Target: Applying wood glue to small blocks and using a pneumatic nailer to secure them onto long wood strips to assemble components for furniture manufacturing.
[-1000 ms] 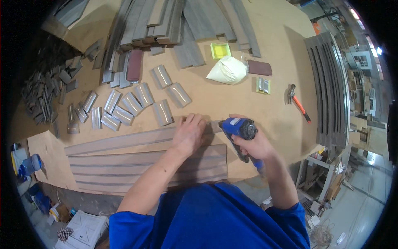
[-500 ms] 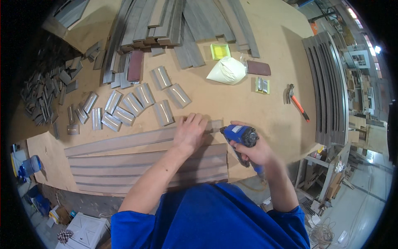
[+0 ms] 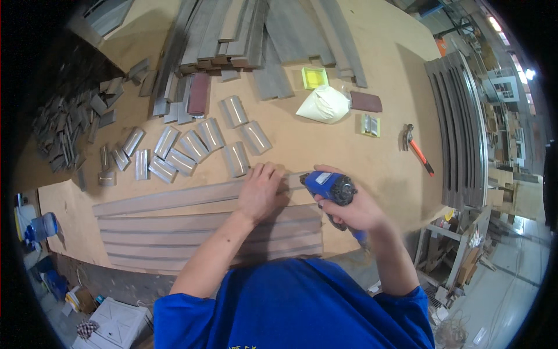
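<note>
My left hand (image 3: 261,189) lies flat, palm down, on the right end of a long grey moulding strip (image 3: 174,198), pressing it to the wooden bench (image 3: 372,157). My right hand (image 3: 354,209) grips a blue power tool (image 3: 328,186), its nose at the strip's right end beside my left fingers. Below the strip lies a wider panel of ribbed grey mouldings (image 3: 192,238), partly covered by my left forearm.
Short curved metal pieces (image 3: 192,145) are spread above the strip. Long grey boards (image 3: 244,35) are stacked at the back. A white bag (image 3: 322,104), a yellow box (image 3: 315,77), a sanding block (image 3: 366,102) and a red-handled hammer (image 3: 418,148) lie right. Curved mouldings (image 3: 462,128) stand far right.
The blue tool and my right hand have shifted slightly down and right along the strip's end. My left hand stays pressed on the strip.
</note>
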A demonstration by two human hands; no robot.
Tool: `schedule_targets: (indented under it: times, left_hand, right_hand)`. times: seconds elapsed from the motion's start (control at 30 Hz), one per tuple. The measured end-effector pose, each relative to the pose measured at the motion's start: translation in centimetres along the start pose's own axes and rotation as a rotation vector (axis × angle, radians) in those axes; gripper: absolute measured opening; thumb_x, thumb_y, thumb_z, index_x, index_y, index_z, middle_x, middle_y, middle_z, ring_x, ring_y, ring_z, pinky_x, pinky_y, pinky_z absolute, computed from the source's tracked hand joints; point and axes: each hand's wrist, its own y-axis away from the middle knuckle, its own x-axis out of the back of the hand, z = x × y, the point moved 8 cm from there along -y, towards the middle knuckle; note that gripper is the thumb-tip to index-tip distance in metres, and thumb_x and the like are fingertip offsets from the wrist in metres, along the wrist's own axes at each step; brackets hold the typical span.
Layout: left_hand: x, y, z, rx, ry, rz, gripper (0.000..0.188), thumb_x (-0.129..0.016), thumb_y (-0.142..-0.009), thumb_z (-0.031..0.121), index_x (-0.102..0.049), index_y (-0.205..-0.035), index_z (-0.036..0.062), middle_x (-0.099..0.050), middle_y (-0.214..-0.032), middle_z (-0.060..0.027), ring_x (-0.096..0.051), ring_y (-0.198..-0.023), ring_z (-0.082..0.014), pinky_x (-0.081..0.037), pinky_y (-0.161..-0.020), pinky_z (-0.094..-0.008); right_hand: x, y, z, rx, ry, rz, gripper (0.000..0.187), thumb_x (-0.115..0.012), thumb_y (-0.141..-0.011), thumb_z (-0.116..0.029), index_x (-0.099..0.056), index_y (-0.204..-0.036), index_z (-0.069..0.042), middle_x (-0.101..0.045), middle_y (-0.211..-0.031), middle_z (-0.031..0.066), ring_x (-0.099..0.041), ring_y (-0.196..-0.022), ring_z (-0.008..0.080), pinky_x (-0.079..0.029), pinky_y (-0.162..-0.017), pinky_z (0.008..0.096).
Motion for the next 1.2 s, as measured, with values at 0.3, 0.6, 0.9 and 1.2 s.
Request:
schedule_targets:
  times: [0.3, 0.6, 0.9, 1.2]
  left_hand:
    - [0.1, 0.0, -0.3, 0.033, 0.016, -0.045, 0.05, -0.083, -0.081, 0.032, -0.065, -0.122, 0.0102, -0.058, -0.119, -0.0094, -0.054, -0.118, -0.0312, -0.045, -0.1, -0.0454]
    - [0.4, -0.2, -0.1, 0.058, -0.001, -0.09, 0.048, -0.081, -0.082, 0.033, -0.066, -0.121, 0.0095, -0.06, -0.122, -0.0086, -0.054, -0.121, -0.0302, -0.045, -0.102, -0.0439]
    - [0.4, -0.1, -0.1, 0.021, 0.019, -0.022, 0.046, -0.084, -0.081, 0.031, -0.066, -0.116, 0.0089, -0.058, -0.114, -0.0093, -0.054, -0.115, -0.0325, -0.045, -0.099, -0.0458]
    - [0.6, -0.2, 0.2, 0.025, 0.0, -0.036, 0.048, -0.086, -0.079, 0.028, -0.066, -0.119, 0.0102, -0.059, -0.116, -0.0089, -0.055, -0.114, -0.0328, -0.046, -0.098, -0.0461]
  right_hand:
    - [-1.7, -1.9, -0.4, -0.037, 0.09, -0.047, 0.07, -0.067, -0.092, -0.001, -0.045, -0.157, -0.014, -0.066, -0.096, 0.0008, -0.056, -0.061, 0.0074, -0.049, -0.055, 0.0256]
    - [-1.7, -2.1, -0.1, -0.065, 0.041, -0.044, 0.069, -0.066, -0.093, 0.0, -0.044, -0.157, -0.012, -0.066, -0.096, 0.0013, -0.056, -0.062, 0.0081, -0.05, -0.056, 0.0259]
    - [-1.4, -1.8, 0.1, -0.058, 0.06, -0.049, 0.069, -0.067, -0.093, -0.001, -0.042, -0.157, -0.011, -0.064, -0.093, 0.0019, -0.056, -0.062, 0.0082, -0.049, -0.056, 0.026]
    - [-1.1, -0.8, 2.3, -0.053, 0.021, -0.031, 0.069, -0.071, -0.092, -0.013, -0.046, -0.157, -0.017, -0.068, -0.095, 0.0033, -0.062, -0.063, 0.0103, -0.054, -0.057, 0.0286]
